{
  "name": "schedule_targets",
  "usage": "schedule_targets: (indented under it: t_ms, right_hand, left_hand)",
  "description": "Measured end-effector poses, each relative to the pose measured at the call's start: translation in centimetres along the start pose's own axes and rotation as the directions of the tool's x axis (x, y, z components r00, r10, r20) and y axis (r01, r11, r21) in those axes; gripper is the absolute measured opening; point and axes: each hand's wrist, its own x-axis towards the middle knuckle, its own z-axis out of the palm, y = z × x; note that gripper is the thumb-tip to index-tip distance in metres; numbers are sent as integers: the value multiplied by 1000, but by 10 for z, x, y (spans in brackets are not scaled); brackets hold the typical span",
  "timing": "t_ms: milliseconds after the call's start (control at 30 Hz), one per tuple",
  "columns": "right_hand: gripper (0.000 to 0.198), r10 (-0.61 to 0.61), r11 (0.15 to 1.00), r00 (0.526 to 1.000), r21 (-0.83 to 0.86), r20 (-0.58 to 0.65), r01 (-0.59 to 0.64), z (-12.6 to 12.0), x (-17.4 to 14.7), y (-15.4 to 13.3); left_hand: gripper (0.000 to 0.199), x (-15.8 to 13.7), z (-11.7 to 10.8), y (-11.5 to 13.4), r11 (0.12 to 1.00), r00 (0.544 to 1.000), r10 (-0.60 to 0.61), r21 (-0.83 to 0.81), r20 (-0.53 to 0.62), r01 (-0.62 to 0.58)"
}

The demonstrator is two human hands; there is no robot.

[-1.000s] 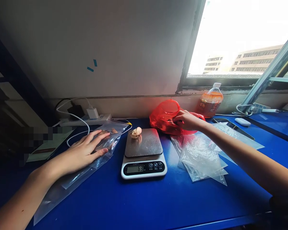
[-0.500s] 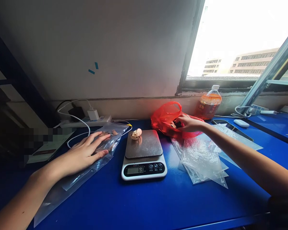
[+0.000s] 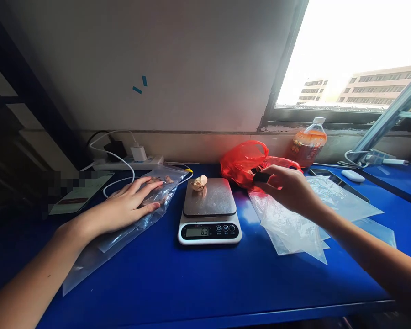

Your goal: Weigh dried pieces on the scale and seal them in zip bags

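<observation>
At the mouth of a thin, crinkled red plastic bag point(image 3: 239, 163) on the blue table point(image 3: 130, 292), a small dark lump point(image 3: 261, 177), pinched in the nearly closed right grip point(image 3: 289, 187); inner end hidden, outline hard to make out. Long axis seemingly crosswise, visible end leftward. Over a glossy clear plastic bag point(image 3: 178, 173), the left grip point(image 3: 130, 208), spread flat, clasping nothing; knobbly brown pieces point(image 3: 168, 179) inside, partly covered. On the square metal plate point(image 3: 212, 201) of a white digital scale point(image 3: 210, 241), a crumpled, pale tan piece point(image 3: 199, 183).
</observation>
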Motion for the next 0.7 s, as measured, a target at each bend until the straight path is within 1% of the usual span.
schedule_targets:
  t_ms: [67, 100, 133, 233, 300, 333, 367, 400, 467, 533, 567, 600, 667, 700]
  right_hand:
    - [12, -103, 995, 992, 0, 69, 104, 12, 0, -21]
    - [14, -139, 990, 985, -3, 97, 140, 19, 3, -29]
    - [18, -164, 986, 979, -12, 119, 167, 28, 6, -35]
    - [28, -227, 971, 949, -28, 217, 239, 50, 17, -46]
    - [33, -300, 949, 916, -16, 267, 315, 56, 19, -49]
    - [36, -334, 937, 907, -14, 256, 348, 55, 19, -50]
    - [38, -358, 928, 909, -24, 213, 372, 51, 16, -50]
    - [39, -371, 923, 918, -51, 137, 380, 45, 13, -50]
    - [34, -375, 922, 925, -124, -56, 366, 27, 5, -46]
    - [23, -370, 925, 895, -185, -249, 331, 6, -4, -37]
    - [20, -350, 934, 876, -202, -331, 296, -4, -8, -30]
    - [19, -314, 944, 868, -220, -385, 244, -12, -12, -23]
    - [19, -248, 955, 850, -265, -465, 134, -23, -17, -6]
    - [21, -238, 949, 841, -302, -485, 94, -26, -19, 3]
  left_hand:
    - [74, -2, -3, 5, 999, 997, -28, -25, 70, 30]
    - [75, -2, -5, 8, 999, 994, -37, -36, 105, 41]
    - [76, -3, -7, 11, 998, 993, -37, -41, 111, 42]
    - [76, -6, -11, 16, 998, 990, -49, -39, 134, 55]
    - [75, -7, -13, 17, 997, 987, -64, -29, 149, 69]
    - [75, -7, -13, 17, 997, 986, -65, -26, 156, 70]
    - [74, -8, -13, 16, 998, 985, -60, -25, 159, 65]
    - [74, -8, -12, 15, 998, 986, -51, -24, 159, 55]
    - [74, -8, -10, 13, 999, 989, -31, -21, 148, 34]
    - [74, -8, -8, 11, 999, 990, -28, -12, 136, 30]
    - [74, -8, -7, 12, 999, 990, -32, -5, 135, 33]
    - [74, -8, -7, 12, 999, 990, -36, 2, 137, 36]
    - [74, -9, -10, 14, 999, 988, -41, 17, 152, 39]
    - [74, -10, -12, 15, 999, 986, -42, 33, 161, 37]
